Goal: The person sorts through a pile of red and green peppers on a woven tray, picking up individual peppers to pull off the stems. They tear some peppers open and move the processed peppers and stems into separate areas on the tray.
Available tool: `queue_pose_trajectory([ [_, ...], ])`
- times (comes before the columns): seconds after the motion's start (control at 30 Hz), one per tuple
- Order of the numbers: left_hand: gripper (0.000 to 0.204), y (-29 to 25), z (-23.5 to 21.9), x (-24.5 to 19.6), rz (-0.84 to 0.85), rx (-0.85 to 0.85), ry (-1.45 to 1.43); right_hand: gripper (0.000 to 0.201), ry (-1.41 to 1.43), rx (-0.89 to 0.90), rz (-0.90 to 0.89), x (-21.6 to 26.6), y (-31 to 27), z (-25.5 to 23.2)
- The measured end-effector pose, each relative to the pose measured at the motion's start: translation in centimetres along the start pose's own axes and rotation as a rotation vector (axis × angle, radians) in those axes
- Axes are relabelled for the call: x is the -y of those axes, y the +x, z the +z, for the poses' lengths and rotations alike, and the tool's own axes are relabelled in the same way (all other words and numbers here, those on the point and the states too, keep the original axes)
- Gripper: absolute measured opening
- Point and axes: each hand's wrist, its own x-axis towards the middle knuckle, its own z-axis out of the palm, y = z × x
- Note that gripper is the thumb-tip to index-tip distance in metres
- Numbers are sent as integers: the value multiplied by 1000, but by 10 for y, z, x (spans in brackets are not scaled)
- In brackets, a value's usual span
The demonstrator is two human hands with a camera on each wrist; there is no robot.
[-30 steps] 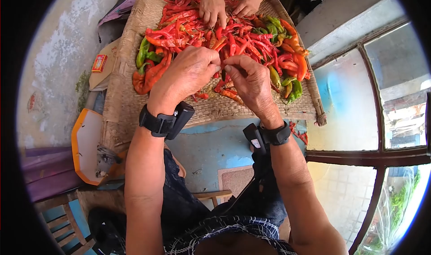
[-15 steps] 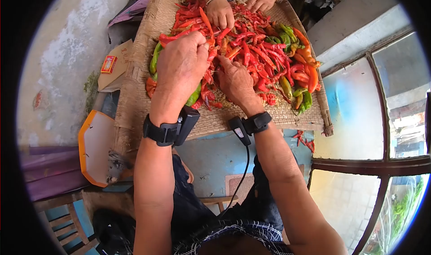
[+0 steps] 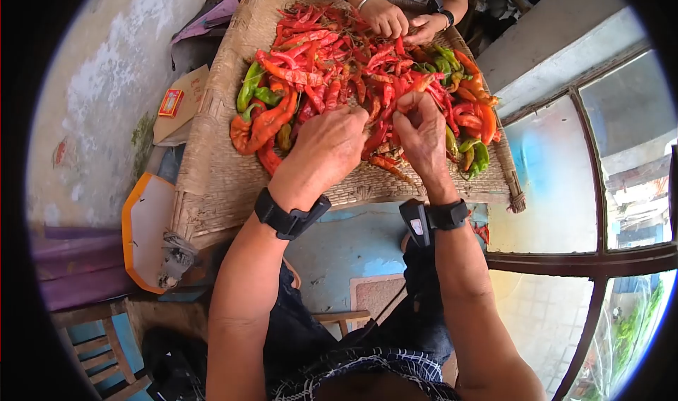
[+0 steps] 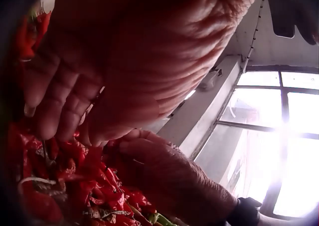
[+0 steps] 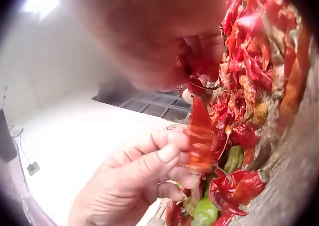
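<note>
My left hand [image 3: 328, 147], fingers curled, is over the near part of the heap of chili peppers [image 3: 311, 55]. In the right wrist view its thumb and forefinger pinch at the edge of a red-orange chili pepper [image 5: 201, 136]. My right hand [image 3: 426, 140] is a short way to the right, thumb and forefinger brought together. Red flesh of a chili pepper [image 5: 199, 56] shows between its fingers in the right wrist view. Up close in the left wrist view, the left palm [image 4: 134, 61] covers part of the heap, with the right hand beyond it.
The heap lies on a woven tray [image 3: 212, 168]. Across it, another person's hands [image 3: 388, 20] work at the peppers. Green peppers [image 3: 251, 87] lie at the left. A matchbox [image 3: 170, 103] on cardboard stands beside the tray; a window [image 3: 551, 168] is at the right.
Both my hands were close together, then reached into the heap; now they are drawn back toward me and apart. The other person's hands have come together at the far right.
</note>
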Motion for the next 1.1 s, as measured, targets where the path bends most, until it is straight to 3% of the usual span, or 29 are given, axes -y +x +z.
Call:
queue_pose_trajectory([
  [0.1,28,10,1,-16,-80,37,-79,15,91,218,-36,10,-14,-11],
  [0.17,29,15,0,-20,-98,31,-107,14,98,250,-24,17,-22,-15],
  [0.23,30,18,1,-22,-266,155,-407,13,197,308,49,16,-25,-19],
  [0.27,30,17,6,-21,-264,159,-398,13,206,302,48,16,-26,-20],
  [0.33,30,17,13,-17,-248,17,-587,11,315,312,71,14,-25,-23],
  [0.37,30,19,9,-14,-242,23,-567,11,271,296,61,12,-25,-24],
  [0.43,32,25,-8,-6,-198,-153,-170,11,256,288,73,14,-24,-28],
  [0.47,39,28,-17,9,-63,-281,165,12,220,290,95,13,-24,-30],
  [0.53,46,32,-35,30,-132,-352,626,12,225,273,110,14,-23,-31],
  [0.57,46,32,-40,42,-114,-349,640,12,173,294,98,17,-23,-33],
  [0.63,53,33,-42,59,-340,-218,615,12,121,305,87,23,-24,-35],
  [0.67,53,35,-40,62,-330,-212,623,12,131,295,90,25,-22,-35],
  [0.73,63,38,-32,60,-348,2,750,12,171,310,114,28,-21,-37],
  [0.8,33,47,-13,51,-277,-24,765,12,163,286,77,28,-20,-38],
  [0.87,20,53,8,36,-124,-59,734,12,155,264,45,25,-19,-38],
  [0.93,14,47,34,9,-25,-16,645,13,122,224,-23,19,-19,-40],
  [1.0,16,45,48,-9,-80,297,401,14,110,203,8,17,-20,-42],
  [1.1,17,34,54,-20,45,324,198,14,97,144,-7,16,-21,-48],
])
